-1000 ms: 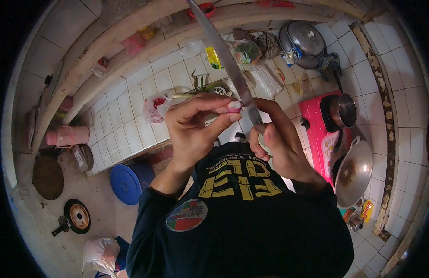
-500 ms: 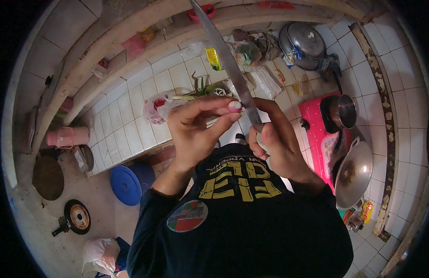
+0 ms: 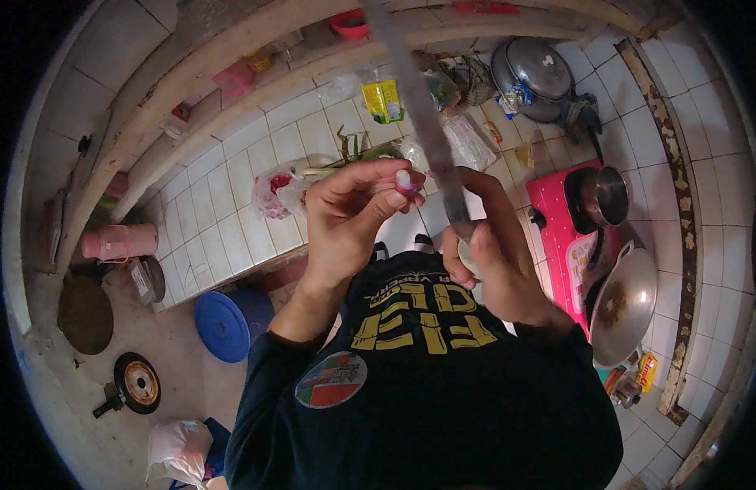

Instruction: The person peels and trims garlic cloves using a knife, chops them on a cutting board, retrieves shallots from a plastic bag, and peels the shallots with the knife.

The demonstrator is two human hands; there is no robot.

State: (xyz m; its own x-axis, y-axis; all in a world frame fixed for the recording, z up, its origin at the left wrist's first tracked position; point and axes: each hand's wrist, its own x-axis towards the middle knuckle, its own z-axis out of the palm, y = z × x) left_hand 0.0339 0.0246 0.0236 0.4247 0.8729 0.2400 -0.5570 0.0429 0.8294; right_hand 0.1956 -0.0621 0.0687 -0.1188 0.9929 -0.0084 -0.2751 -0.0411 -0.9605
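Between the thumb and fingers of my left hand [image 3: 350,211] is a small purple-and-white shallot [image 3: 406,182], its pale side facing up. My right hand [image 3: 500,261] is wrapped round the light handle of a long knife [image 3: 427,122]. The blade, blurred by motion, points up and away, just to the right of the shallot and apart from it. A small purple bit shows near the blade's left edge. Beyond my hands, a yellow packet [image 3: 383,101] and a plastic bag with red contents [image 3: 273,193] lie on the tiled counter [image 3: 223,208].
At the right are a pink stove [image 3: 562,237] with a small pot [image 3: 604,196] and a large wok [image 3: 624,306]. A lidded pot [image 3: 540,69] stands at the back. A blue bucket [image 3: 223,325], a pink thermos [image 3: 121,242] and a frying pan [image 3: 138,382] are at the left.
My left hand has moved slightly left with the shallot, away from the blade. The knife has swung a little to the right, uncovering more of the yellow packet.
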